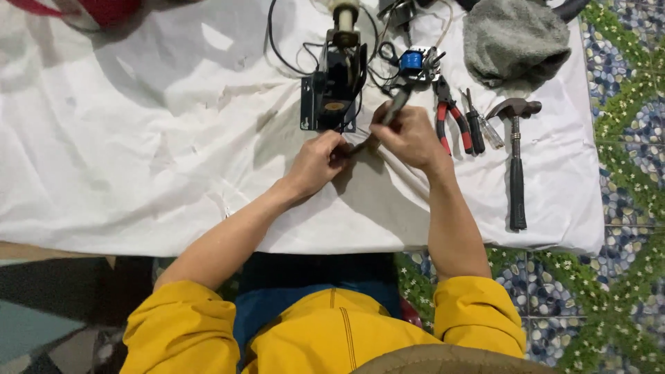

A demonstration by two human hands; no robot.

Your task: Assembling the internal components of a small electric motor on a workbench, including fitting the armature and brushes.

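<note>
Left hand (317, 161): centre frame, fingers pinched on a small dark part (355, 147), steadying it.
Right hand (409, 133): closed around grey pliers (400, 101) angled up-right, meeting that part.
Black bracket (332, 97): just above the hands.
Red pliers (450, 118), hammer (516, 163): right, on the white cloth (138, 138).

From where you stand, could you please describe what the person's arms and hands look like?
Both hands, left hand and right hand, are bare, with no gloves. The forearms are bare too. Yellow sleeves with visible stitched seams are pushed up to about the elbows.
</note>
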